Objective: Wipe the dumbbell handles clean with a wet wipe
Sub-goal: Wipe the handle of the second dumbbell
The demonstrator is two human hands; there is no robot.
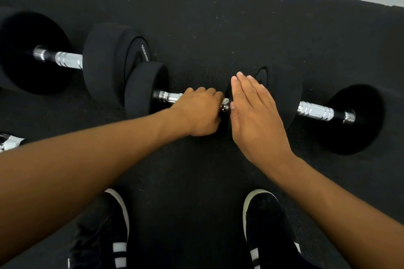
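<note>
At frame centre, the left hand (200,111) is gripping the wet wipe (225,101) around the middle dumbbell handle (169,96); the right hand (254,113), fingers straight, is bracing the plate (282,91) (likely against rolling). Twisting while sliding should clean all round.

Black dumbbell wts (146,89) w/ chrome ringed handles (316,111), white wipe (225,101), black white-striped shoes (267,227).

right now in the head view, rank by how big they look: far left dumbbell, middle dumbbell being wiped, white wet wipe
1. Far left black dumbbell with chrome handle, largest.
2. Middle black dumbbell, smaller plates; hands cover part of it.
3. White wet wipe, only a scrap showing from the left hand.
</note>
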